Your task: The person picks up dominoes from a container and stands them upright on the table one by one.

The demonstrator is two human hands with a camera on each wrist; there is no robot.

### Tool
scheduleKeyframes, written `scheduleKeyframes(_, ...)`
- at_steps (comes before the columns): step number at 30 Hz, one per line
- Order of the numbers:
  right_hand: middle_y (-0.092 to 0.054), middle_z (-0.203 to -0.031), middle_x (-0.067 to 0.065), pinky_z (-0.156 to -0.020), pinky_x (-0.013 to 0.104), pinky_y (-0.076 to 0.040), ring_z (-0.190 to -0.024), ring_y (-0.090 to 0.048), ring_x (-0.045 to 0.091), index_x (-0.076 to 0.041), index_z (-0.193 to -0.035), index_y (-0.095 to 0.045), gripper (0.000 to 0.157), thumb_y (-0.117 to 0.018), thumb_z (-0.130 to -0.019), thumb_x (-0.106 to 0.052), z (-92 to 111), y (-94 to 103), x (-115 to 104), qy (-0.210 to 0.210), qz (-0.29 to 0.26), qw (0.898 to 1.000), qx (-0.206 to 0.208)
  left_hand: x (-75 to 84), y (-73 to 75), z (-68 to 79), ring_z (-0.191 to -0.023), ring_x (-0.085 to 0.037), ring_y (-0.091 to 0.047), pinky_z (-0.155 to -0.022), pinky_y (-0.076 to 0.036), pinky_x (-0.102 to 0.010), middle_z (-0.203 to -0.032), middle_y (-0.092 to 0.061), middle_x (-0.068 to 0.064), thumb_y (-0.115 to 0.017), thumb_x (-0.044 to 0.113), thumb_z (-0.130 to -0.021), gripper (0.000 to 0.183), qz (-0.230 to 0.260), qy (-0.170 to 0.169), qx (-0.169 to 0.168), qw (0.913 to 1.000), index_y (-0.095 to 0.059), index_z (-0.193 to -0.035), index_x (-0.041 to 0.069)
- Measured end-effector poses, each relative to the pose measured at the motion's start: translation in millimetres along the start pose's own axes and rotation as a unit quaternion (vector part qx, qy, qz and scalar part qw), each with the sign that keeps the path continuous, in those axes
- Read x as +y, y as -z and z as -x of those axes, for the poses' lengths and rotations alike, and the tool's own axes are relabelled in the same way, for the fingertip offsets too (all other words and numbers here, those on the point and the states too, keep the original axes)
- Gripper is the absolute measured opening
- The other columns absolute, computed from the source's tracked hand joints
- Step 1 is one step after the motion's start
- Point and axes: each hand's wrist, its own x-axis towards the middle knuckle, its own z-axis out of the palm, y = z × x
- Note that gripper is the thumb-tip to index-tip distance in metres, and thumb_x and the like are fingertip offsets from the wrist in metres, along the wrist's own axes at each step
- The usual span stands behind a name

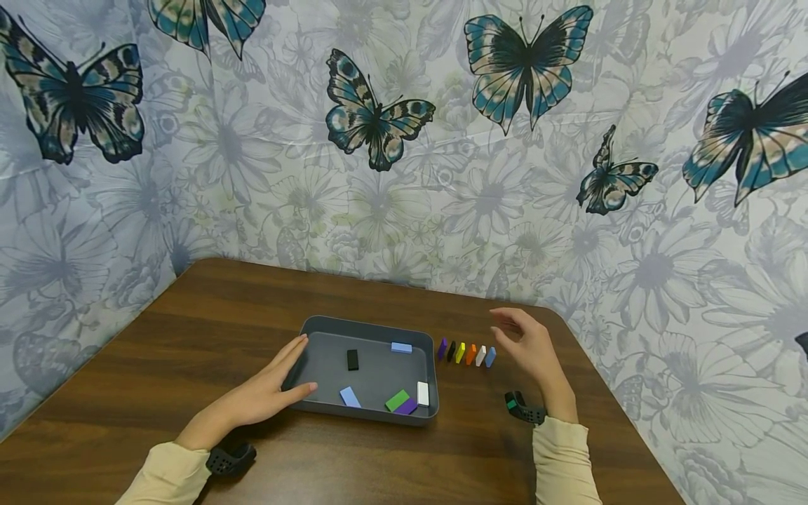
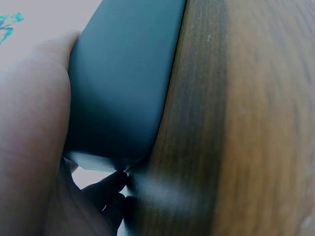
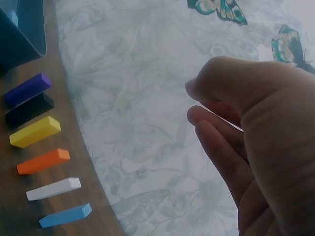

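My left hand (image 1: 265,386) lies along the left end of a grey tray (image 1: 372,412), fingers straight and touching its side, thumb near the front corner. The left wrist view shows the thumb side close against the tray's outer wall (image 2: 123,78). My right hand (image 1: 529,347) hovers right of a row of upright dominoes, its fingers loosely bent with nothing between them. From left to right the row has a purple domino (image 1: 442,348), a black one (image 1: 451,351), a yellow one (image 1: 461,353), an orange one (image 1: 470,355), a white one (image 1: 481,355) and a blue one (image 1: 490,357).
Inside the tray lie a black domino (image 1: 352,360), two blue dominoes, one near the back wall (image 1: 400,348), a green domino (image 1: 397,400), a purple domino (image 1: 406,406) and a white domino (image 1: 423,393). The wooden table (image 1: 252,294) meets a butterfly-print cloth (image 1: 379,210) behind.
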Motion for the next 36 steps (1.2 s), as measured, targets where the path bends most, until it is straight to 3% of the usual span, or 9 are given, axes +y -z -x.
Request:
scheduleKeyframes(5,-0.071,-0.120,0.013,-0.094,0.010,-0.049,-0.109,-0.070,0.031,-0.003,-0.124,-0.070,0.038,-0.076,-0.088,0.007,-2.9,0.2,-9.2,0.022,0.001,1.000,-0.003,-0.3,0.2,0.4,-0.157,-0.047,-0.008,-0.116,-0.024,-0.072,-0.173,-0.001,-0.019,-0.058,0.056,-0.101,0.098,0.001,0.001,0.000,1.0000,-0.007,-0.166,0.004)
scheduleKeyframes(12,-0.071,-0.120,0.017,-0.093,0.040,-0.057,-0.109,-0.070,0.035,-0.004,-0.124,-0.070,0.038,-0.077,-0.088,0.007,-6.3,-1.7,-24.1,0.032,0.000,0.999,-0.024,-1.0,0.2,0.1,-0.157,-0.047,-0.009,-0.116,-0.023,-0.072,-0.173,-0.001,-0.018,-0.059,0.055,-0.102,0.097,0.001,0.002,-0.001,1.0000,-0.007,-0.166,0.005)
scheduleKeyframes(16,-0.071,-0.120,0.013,-0.093,0.047,-0.057,-0.109,-0.069,0.037,-0.004,-0.124,-0.070,0.037,-0.076,-0.089,0.006,-8.4,-5.2,-30.7,0.040,-0.002,0.999,-0.037,-1.5,-0.3,0.1,-0.157,-0.045,-0.008,-0.116,-0.024,-0.072,-0.173,-0.001,-0.017,-0.059,0.056,-0.101,0.097,0.002,0.003,0.000,1.0000,-0.008,-0.166,0.005)
scheduleKeyframes(30,-0.071,-0.121,0.009,-0.094,0.045,-0.057,-0.111,-0.069,0.029,-0.006,-0.124,-0.069,0.037,-0.079,-0.089,0.002,-13.5,-26.0,-48.3,0.075,0.003,0.994,-0.079,-0.8,0.6,0.6,-0.156,-0.048,-0.009,-0.115,-0.025,-0.072,-0.173,-0.002,-0.019,-0.058,0.055,-0.102,0.096,-0.006,-0.004,0.001,1.0000,-0.009,-0.166,0.004)
scheduleKeyframes(36,-0.072,-0.121,0.011,-0.090,0.048,-0.059,-0.112,-0.070,0.028,-0.008,-0.124,-0.070,0.035,-0.078,-0.090,-0.003,-15.2,-34.1,-57.8,0.070,-0.005,0.992,-0.101,-1.1,-0.2,1.0,-0.156,-0.047,-0.010,-0.115,-0.025,-0.072,-0.173,-0.002,-0.019,-0.059,0.056,-0.101,0.097,-0.004,-0.002,0.003,1.0000,-0.009,-0.166,0.004)
